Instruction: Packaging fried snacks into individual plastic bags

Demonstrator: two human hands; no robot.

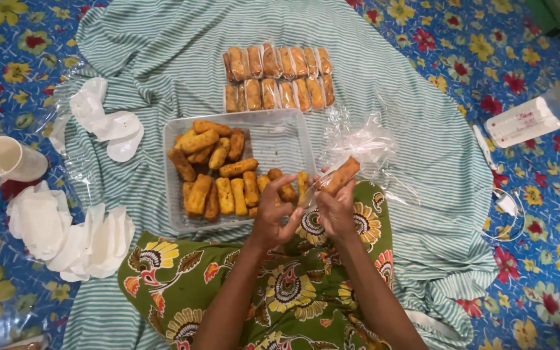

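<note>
My right hand (336,209) holds a golden fried stick (340,175) partly inside a small clear plastic sleeve, raised above my lap. My left hand (273,210) touches the near end of the same sleeve with its fingertips, right beside the clear plastic tray (280,133) that holds several loose fried sticks (218,175). Beyond the tray lie two rows of wrapped fried sticks (277,78) on the green striped cloth (163,45).
A heap of empty clear sleeves (364,142) lies right of the tray. White crumpled papers (102,116) and more paper (66,233) lie left, with a white cup (4,161). A white roll (520,121) rests far right on the flowered blue mat (539,194).
</note>
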